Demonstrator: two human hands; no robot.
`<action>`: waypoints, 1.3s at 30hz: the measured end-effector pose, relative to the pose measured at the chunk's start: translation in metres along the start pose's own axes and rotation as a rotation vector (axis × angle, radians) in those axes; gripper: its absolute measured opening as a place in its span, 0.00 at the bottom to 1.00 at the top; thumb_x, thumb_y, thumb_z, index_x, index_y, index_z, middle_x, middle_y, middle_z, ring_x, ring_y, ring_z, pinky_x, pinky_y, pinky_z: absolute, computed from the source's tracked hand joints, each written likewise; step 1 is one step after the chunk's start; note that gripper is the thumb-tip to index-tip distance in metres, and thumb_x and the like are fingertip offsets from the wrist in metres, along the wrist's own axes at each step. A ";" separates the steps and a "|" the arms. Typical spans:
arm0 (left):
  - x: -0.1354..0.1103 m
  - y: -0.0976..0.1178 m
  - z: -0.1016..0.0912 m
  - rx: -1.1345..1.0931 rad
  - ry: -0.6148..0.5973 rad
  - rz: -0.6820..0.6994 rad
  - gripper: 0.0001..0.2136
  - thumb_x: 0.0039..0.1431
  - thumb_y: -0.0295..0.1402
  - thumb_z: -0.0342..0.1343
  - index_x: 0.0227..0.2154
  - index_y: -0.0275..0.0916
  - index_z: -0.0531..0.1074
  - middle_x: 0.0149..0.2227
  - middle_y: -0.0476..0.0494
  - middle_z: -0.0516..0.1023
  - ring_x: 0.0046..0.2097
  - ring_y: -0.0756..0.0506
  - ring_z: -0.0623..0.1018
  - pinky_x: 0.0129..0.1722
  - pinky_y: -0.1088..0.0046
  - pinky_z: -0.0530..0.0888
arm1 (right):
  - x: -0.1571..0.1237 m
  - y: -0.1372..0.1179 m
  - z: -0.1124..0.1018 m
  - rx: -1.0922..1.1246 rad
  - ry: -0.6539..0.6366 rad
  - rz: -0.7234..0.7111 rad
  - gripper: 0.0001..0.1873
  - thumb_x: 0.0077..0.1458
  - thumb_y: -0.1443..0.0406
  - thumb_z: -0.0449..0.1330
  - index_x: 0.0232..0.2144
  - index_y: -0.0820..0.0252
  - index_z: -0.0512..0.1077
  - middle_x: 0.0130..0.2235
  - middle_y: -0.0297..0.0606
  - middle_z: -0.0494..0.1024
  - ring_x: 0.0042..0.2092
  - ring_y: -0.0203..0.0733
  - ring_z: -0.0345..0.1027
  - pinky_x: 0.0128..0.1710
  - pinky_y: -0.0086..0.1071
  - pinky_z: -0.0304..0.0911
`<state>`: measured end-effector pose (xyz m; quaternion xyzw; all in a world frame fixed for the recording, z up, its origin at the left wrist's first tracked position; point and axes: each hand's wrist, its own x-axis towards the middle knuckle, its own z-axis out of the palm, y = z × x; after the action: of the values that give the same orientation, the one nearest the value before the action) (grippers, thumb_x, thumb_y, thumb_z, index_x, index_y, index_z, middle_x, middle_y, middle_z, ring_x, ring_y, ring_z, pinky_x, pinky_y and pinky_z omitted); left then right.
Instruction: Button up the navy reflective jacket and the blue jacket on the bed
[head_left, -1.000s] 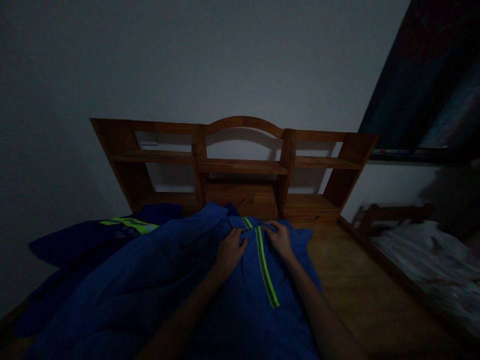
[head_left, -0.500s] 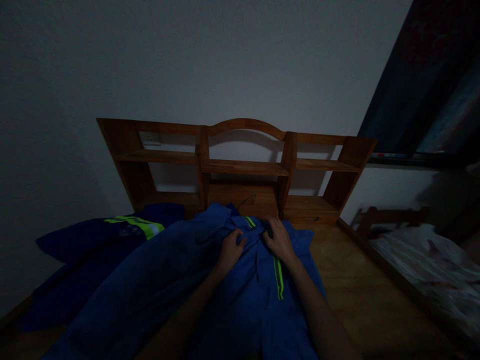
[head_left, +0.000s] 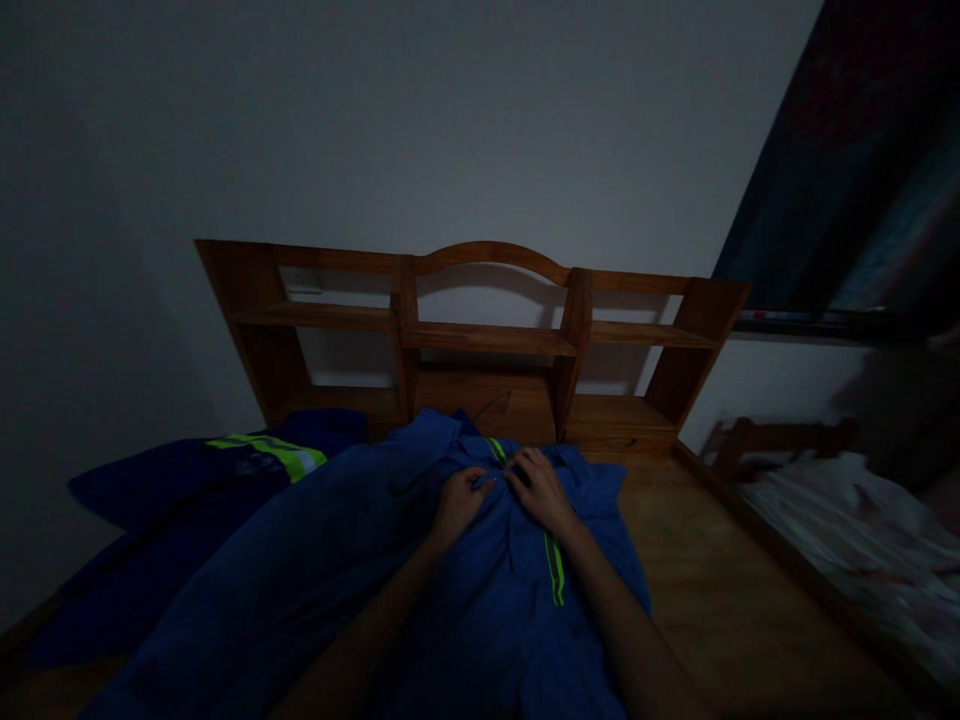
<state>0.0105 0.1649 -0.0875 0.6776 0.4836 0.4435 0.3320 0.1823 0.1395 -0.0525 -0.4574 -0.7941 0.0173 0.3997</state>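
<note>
A blue work jacket [head_left: 480,590] with a yellow-green stripe lies spread on a wooden bed platform [head_left: 720,580] in a dim room. Near the jacket's collar, my left hand [head_left: 459,505] has its fingers curled and pinching the cloth. My right hand [head_left: 541,489] is beside it, fingers bent and gripping the fabric at the top of the stripe. The two hands are almost touching. My forearms run down over the jacket toward the frame's bottom edge.
A second dark blue garment [head_left: 202,470] with a reflective band lies to the left. A wooden headboard with shelves [head_left: 480,335] stands against the wall behind. At right is a lower bed with a pale patterned sheet [head_left: 847,530]. A dark curtain [head_left: 862,160] hangs at top right.
Both hands have drawn closer together at the collar, and the right one has moved left. The fabric has bunched, hiding the upper part of the stripe.
</note>
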 end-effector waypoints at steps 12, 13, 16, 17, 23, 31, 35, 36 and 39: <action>0.010 -0.012 -0.014 -0.249 -0.292 -0.145 0.15 0.45 0.43 0.60 0.28 0.33 0.76 0.26 0.47 0.76 0.28 0.48 0.73 0.30 0.74 0.68 | -0.002 -0.002 -0.001 -0.024 -0.074 0.012 0.05 0.55 0.65 0.57 0.36 0.57 0.69 0.38 0.37 0.72 0.44 0.43 0.62 0.48 0.38 0.52; 0.010 -0.012 -0.013 -0.232 -0.288 -0.131 0.15 0.45 0.43 0.60 0.28 0.33 0.76 0.27 0.47 0.76 0.29 0.48 0.73 0.30 0.74 0.68 | -0.002 -0.001 -0.002 -0.023 -0.081 0.015 0.05 0.54 0.66 0.58 0.36 0.57 0.69 0.39 0.37 0.72 0.44 0.43 0.61 0.48 0.38 0.52; 0.009 -0.010 -0.011 -0.185 -0.261 -0.075 0.14 0.46 0.42 0.58 0.28 0.34 0.76 0.27 0.47 0.76 0.30 0.47 0.73 0.31 0.73 0.68 | -0.003 0.003 -0.001 -0.035 -0.092 0.024 0.07 0.52 0.66 0.59 0.37 0.56 0.70 0.39 0.37 0.72 0.45 0.44 0.61 0.48 0.39 0.51; 0.008 -0.010 -0.010 -0.170 -0.244 -0.057 0.14 0.46 0.41 0.58 0.28 0.34 0.76 0.27 0.47 0.76 0.30 0.47 0.73 0.33 0.73 0.69 | -0.003 0.004 -0.001 -0.040 -0.095 0.025 0.07 0.52 0.66 0.60 0.36 0.56 0.70 0.39 0.37 0.72 0.46 0.44 0.61 0.49 0.39 0.51; 0.008 -0.009 -0.004 -0.109 -0.141 0.007 0.10 0.45 0.38 0.57 0.26 0.35 0.74 0.28 0.49 0.76 0.33 0.46 0.74 0.38 0.71 0.70 | -0.004 0.006 0.005 -0.017 -0.128 0.010 0.06 0.53 0.64 0.61 0.35 0.56 0.71 0.37 0.36 0.73 0.44 0.44 0.61 0.47 0.39 0.51; 0.003 -0.006 -0.002 0.065 -0.006 0.082 0.09 0.47 0.34 0.55 0.30 0.36 0.74 0.31 0.48 0.77 0.34 0.46 0.75 0.37 0.72 0.69 | -0.004 0.007 0.006 -0.033 -0.125 -0.003 0.06 0.51 0.64 0.63 0.34 0.56 0.71 0.36 0.35 0.73 0.44 0.43 0.62 0.47 0.39 0.50; -0.001 0.000 -0.003 0.099 0.048 0.123 0.08 0.47 0.32 0.55 0.32 0.36 0.74 0.33 0.46 0.78 0.36 0.47 0.75 0.39 0.73 0.69 | -0.003 0.006 0.006 -0.012 -0.134 -0.007 0.05 0.52 0.64 0.63 0.33 0.56 0.71 0.36 0.35 0.73 0.44 0.43 0.62 0.47 0.39 0.51; -0.001 0.002 -0.004 0.096 0.045 0.135 0.08 0.48 0.31 0.55 0.32 0.36 0.74 0.33 0.46 0.78 0.37 0.47 0.75 0.40 0.73 0.69 | -0.003 0.006 0.006 -0.006 -0.135 -0.007 0.05 0.52 0.64 0.63 0.33 0.56 0.72 0.36 0.36 0.73 0.44 0.43 0.62 0.47 0.39 0.51; -0.003 0.005 -0.006 0.089 0.027 0.155 0.09 0.50 0.33 0.55 0.34 0.37 0.73 0.35 0.46 0.78 0.38 0.47 0.76 0.41 0.73 0.69 | -0.003 0.007 0.007 0.011 -0.124 0.000 0.05 0.54 0.63 0.61 0.34 0.56 0.72 0.36 0.37 0.74 0.44 0.44 0.63 0.46 0.38 0.52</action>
<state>0.0060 0.1603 -0.0817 0.7211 0.4533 0.4551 0.2598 0.1834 0.1438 -0.0621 -0.4534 -0.8171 0.0502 0.3524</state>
